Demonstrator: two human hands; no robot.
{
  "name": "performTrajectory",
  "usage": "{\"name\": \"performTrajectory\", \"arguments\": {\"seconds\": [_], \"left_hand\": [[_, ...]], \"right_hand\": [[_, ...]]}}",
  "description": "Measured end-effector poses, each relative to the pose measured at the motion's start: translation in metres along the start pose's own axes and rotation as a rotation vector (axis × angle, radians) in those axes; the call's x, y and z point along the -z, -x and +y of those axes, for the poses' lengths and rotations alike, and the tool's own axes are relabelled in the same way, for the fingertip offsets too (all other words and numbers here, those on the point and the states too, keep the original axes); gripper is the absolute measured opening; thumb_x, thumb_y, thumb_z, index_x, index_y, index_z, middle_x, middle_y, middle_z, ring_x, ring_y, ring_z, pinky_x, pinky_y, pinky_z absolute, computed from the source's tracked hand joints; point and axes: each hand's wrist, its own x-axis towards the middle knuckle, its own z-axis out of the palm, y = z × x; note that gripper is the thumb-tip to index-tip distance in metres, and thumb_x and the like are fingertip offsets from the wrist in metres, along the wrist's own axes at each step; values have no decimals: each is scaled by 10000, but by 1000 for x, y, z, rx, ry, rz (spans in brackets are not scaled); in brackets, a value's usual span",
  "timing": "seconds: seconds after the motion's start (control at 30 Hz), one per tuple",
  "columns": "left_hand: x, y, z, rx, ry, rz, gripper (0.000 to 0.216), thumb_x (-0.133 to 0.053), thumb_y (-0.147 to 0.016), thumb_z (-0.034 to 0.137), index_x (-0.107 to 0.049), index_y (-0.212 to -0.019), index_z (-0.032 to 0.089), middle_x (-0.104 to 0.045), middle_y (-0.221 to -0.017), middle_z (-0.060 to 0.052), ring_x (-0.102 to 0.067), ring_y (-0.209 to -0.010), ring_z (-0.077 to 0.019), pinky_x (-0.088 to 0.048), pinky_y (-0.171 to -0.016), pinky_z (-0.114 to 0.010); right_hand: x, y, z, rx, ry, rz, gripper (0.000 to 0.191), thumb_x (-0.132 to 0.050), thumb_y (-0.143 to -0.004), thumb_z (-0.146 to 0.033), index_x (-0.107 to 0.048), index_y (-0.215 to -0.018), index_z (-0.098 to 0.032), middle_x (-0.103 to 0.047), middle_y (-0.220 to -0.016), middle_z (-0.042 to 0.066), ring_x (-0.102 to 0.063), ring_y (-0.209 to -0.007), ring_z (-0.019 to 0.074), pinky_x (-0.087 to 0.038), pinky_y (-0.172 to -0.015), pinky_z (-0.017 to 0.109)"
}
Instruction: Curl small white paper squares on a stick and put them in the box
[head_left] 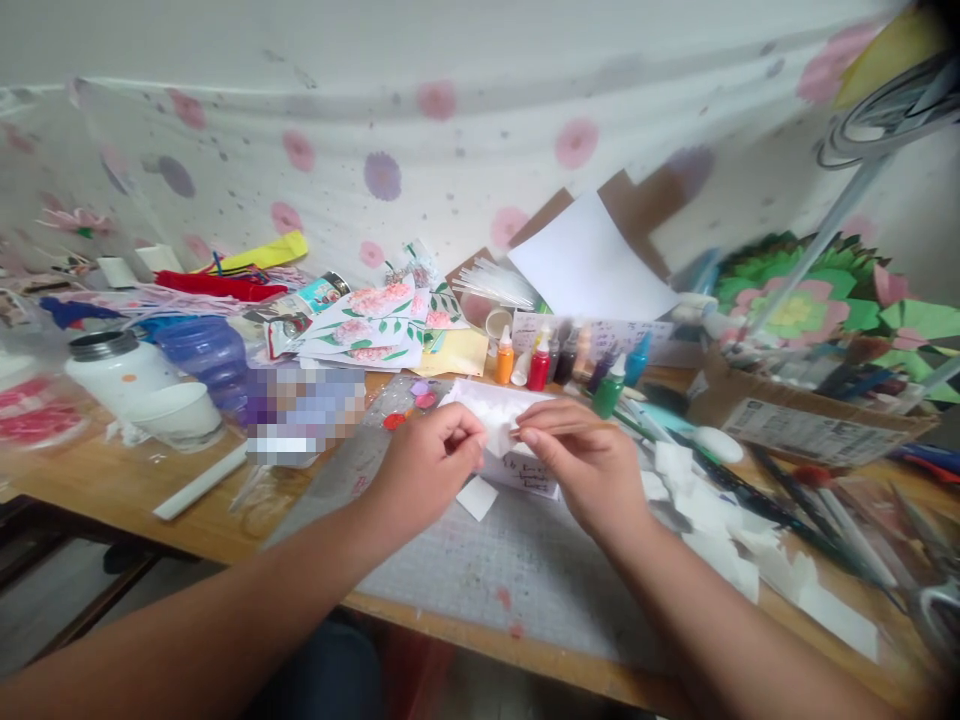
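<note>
My left hand (pixel 429 465) is closed, its thumb and fingertips pressed together at the left side of a small white box (pixel 529 472) with handwriting on its front. What those fingertips hold, if anything, is hidden. My right hand (pixel 592 455) pinches at the box's right side, thumb against fingers; something small there is too blurred to name. Between the two hands shows a thin white piece (pixel 501 437), perhaps paper, in front of white bits in the box. A square of white paper (pixel 478 498) lies just below the left fingertips on the grey cutting mat (pixel 480 570).
Behind the box stand paint bottles, among them an orange bottle (pixel 505 358) and a red bottle (pixel 538 365). White paper scraps (pixel 705 510), brushes and scissors (pixel 934 600) lie at right. At left are a white jar (pixel 112 375) and a plastic cup (pixel 176 415).
</note>
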Motion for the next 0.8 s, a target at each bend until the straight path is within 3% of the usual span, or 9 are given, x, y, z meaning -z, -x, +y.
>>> {"name": "performTrajectory", "arguments": {"seconds": [0.13,0.3,0.4,0.53,0.67,0.73,0.8], "left_hand": [[9,-15,-23,178,-12,99,113,-564,-756,308,-589,-720,204,-519,-474,58,-483,-447,-129,-339,-454,-227],[13,-23,-38,203,-38,123,163,-552,-761,340,-599,-705,194,-519,-480,48,-477,-428,-133,-330,-437,-230],[13,-23,-37,200,-56,92,194,-538,-788,337,-651,-821,182,-510,-470,48,-492,-439,-144,-345,-458,-237],[17,-19,-35,162,-73,69,287,-523,-823,307,-621,-1069,195,-514,-495,63,-516,-482,-152,-359,-496,-242],[14,-4,-30,-68,-272,104,98,-514,-834,235,-597,-863,192,-483,-537,62,-480,-514,-128,-352,-534,-240],[7,8,-27,-234,-439,-107,106,-517,-827,187,-596,-755,182,-541,-586,31,-518,-565,-133,-382,-576,-253],[0,18,-25,-386,-639,-346,63,-599,-802,227,-641,-800,179,-633,-790,-35,-592,-755,-198,-447,-680,-309]], "right_hand": [[9,-8,17,-41,169,-2,119,-691,-790,-192,-697,-673,-211,-747,-764,40,-698,-789,188,-562,-744,344],[17,-13,35,-92,268,-27,153,-684,-766,-173,-669,-617,-204,-735,-749,47,-690,-725,193,-553,-670,342],[19,-14,40,-94,298,-26,160,-696,-752,-184,-663,-597,-204,-731,-771,51,-695,-789,206,-553,-745,374],[21,-14,44,-79,322,48,140,-686,-777,-219,-661,-640,-201,-724,-841,68,-682,-908,225,-532,-841,421],[21,-11,40,-38,335,130,151,-652,-819,-252,-648,-676,-204,-707,-863,72,-672,-920,224,-528,-845,436],[18,-9,34,-4,329,127,145,-653,-820,-245,-649,-679,-210,-708,-841,64,-675,-894,221,-531,-830,430],[14,-6,27,56,333,100,134,-660,-814,-220,-654,-680,-215,-711,-805,55,-680,-854,216,-541,-795,408]]}}
